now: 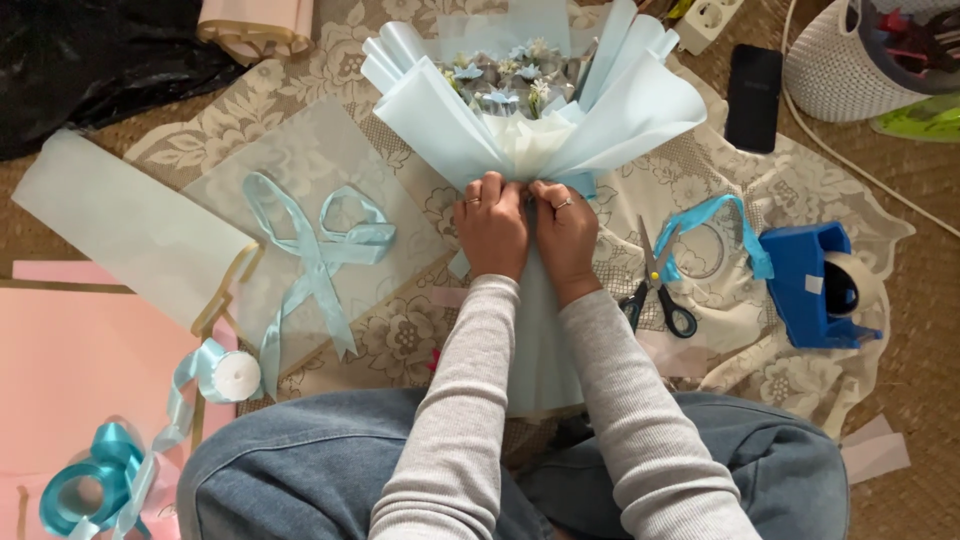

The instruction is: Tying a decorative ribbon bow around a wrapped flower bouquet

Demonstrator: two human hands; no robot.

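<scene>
1. The bouquet (535, 110), wrapped in pale blue paper, lies on a lace cloth (700, 190) spread over the floor, directly in front of the seated person's knees, with its flowers pointing away.
2. The left hand (492, 225) and the right hand (565, 230) meet at the narrow neck of the wrap, side by side and touching. Both sets of fingers are curled in and pinching the gathered paper there.
3. The step in hand looks like gathering and cinching the wrap at its neck, judging from the grip.
4. A next move would probably call for holding the gather firm with one hand while the other frees up for a binding. A pale blue ribbon bow (320, 250) lies to the left, and scissors (655, 290) and a blue tape dispenser (815, 285) lie to the right, all near but apart from the hands.
5. Hard to make out: the fingertips are hidden in the folds, so whether they hold tape or thread I cannot tell. The stems are covered by paper and forearms. A ribbon spool (235, 375) sits lower left.
</scene>
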